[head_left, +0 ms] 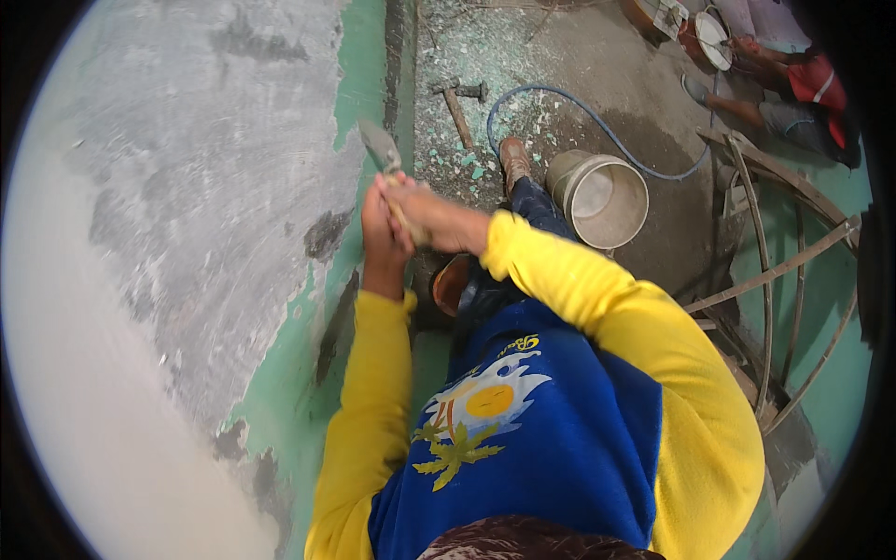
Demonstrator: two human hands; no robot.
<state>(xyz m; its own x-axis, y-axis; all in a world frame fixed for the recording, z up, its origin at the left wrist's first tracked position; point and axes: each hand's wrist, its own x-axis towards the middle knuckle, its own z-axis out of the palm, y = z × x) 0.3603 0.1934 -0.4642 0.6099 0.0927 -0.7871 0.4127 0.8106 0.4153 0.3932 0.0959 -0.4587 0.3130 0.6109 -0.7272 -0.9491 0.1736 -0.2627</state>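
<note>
A pointed trowel with a grey blade and a pale handle is held up close to the wall, its tip away from me. My right hand is closed round the handle, slightly blurred. Against the handle's other side lies my left hand, its fingers curled in at the trowel's neck and partly covered by the right. Beside both hands rises the wall, with rough grey plaster next to green paint.
A hammer lies among paint chips on the floor. By my foot stands a whitish bucket; a blue hose curves behind it. Bent wooden strips lean at the right. A person in red works by a white basin.
</note>
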